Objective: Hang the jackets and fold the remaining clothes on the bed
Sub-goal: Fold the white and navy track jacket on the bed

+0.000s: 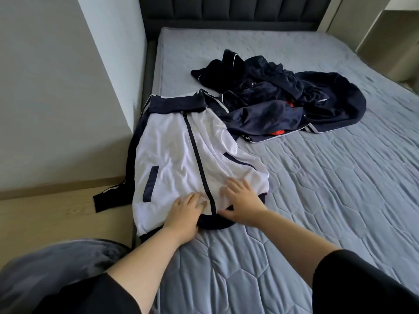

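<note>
At the near left edge a blurred grey shape (56,268) fills the corner, too smeared for me to say what it is. My upper arms in black sleeves (362,282) are cut off by the bottom of the frame, and both bare forearms reach forward over the bed (328,189) with its grey quilted cover.

My left hand (186,214) lies palm down on the near hem of the white jacket (176,155), just left of its dark zipper (197,159). Its fingers are laid loosely on the cloth and gripping nothing, though I cannot see the thumb. My right hand (243,200) lies just right of the zipper, fingers spread flat on the white fabric, with the thumb stretched left along the dark hem band. The two hands are close but apart, the zipper between them.

The jacket lies front up and zipped along the bed's left edge, collar at the far end. Its left sleeve (113,193), navy with white stripes, hangs off the bed over the wooden floor (45,214). Its right sleeve is mostly hidden where it runs into the pile.

Farther right sits a crumpled heap of navy clothes (294,98), touching the jacket's shoulder. I cannot tell how many garments it holds, and only scraps of something red (277,132) show in the folds. Beyond it the dark padded headboard (226,12) is cropped by the top edge.
</note>
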Action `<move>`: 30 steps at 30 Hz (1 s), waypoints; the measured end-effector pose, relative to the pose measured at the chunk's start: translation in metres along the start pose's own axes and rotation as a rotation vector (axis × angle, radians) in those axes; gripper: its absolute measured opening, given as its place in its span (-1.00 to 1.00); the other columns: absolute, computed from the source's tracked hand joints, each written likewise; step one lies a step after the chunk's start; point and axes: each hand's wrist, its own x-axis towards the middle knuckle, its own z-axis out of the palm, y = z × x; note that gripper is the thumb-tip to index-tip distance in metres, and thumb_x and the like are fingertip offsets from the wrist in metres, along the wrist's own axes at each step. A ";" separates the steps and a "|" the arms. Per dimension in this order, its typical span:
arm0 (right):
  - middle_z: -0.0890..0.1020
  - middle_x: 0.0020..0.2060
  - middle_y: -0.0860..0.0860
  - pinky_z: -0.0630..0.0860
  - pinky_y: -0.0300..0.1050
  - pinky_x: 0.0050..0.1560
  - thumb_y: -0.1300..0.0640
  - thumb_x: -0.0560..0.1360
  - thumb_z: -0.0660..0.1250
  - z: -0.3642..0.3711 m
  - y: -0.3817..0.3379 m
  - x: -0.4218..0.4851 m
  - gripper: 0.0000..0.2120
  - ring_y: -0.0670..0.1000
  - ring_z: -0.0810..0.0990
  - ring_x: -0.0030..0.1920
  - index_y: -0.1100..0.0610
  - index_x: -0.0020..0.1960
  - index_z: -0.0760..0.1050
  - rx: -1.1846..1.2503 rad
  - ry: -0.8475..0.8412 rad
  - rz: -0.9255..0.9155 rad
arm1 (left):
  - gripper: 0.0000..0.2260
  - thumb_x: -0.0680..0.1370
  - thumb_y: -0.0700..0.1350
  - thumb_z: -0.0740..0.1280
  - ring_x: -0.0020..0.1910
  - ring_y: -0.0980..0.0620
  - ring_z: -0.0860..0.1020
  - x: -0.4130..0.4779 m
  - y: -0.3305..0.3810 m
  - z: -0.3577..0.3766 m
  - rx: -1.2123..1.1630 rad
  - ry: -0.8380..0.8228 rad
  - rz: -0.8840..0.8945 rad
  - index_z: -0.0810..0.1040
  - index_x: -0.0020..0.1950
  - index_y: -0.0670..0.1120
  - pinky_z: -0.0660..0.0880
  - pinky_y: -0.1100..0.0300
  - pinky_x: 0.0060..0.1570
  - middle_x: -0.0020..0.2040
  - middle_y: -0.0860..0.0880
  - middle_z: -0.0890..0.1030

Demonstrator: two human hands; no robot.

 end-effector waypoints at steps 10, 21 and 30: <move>0.25 0.44 0.19 0.30 0.04 0.27 0.35 0.44 0.22 -0.014 0.007 -0.018 -0.49 0.19 0.27 0.39 0.16 0.38 0.34 0.176 0.361 0.542 | -0.85 0.51 -0.23 0.27 -0.05 -0.08 0.52 -0.023 -0.025 -0.028 -0.401 0.313 -0.260 0.57 0.03 -0.11 0.43 0.14 -0.15 -0.07 -0.03 0.58; 0.54 -0.02 0.04 0.34 -0.11 -0.26 0.35 0.47 0.13 -0.027 0.002 -0.032 -0.78 0.09 0.52 -0.13 0.11 0.02 0.39 -0.311 -0.043 0.286 | -0.63 0.39 -0.39 0.19 0.11 -0.02 0.39 -0.043 -0.035 -0.030 -0.084 0.001 -0.074 0.48 0.12 -0.08 0.30 0.24 -0.06 0.06 -0.01 0.42; 0.49 -0.02 0.00 0.32 -0.16 -0.13 0.10 0.38 0.30 0.007 0.017 -0.059 -0.76 0.05 0.45 0.05 0.11 0.03 0.43 -0.101 -0.106 0.136 | -0.71 0.42 -0.41 0.18 0.01 -0.10 0.47 -0.053 -0.028 -0.031 0.052 -0.202 0.024 0.44 0.03 -0.10 0.31 0.15 -0.14 0.06 -0.07 0.44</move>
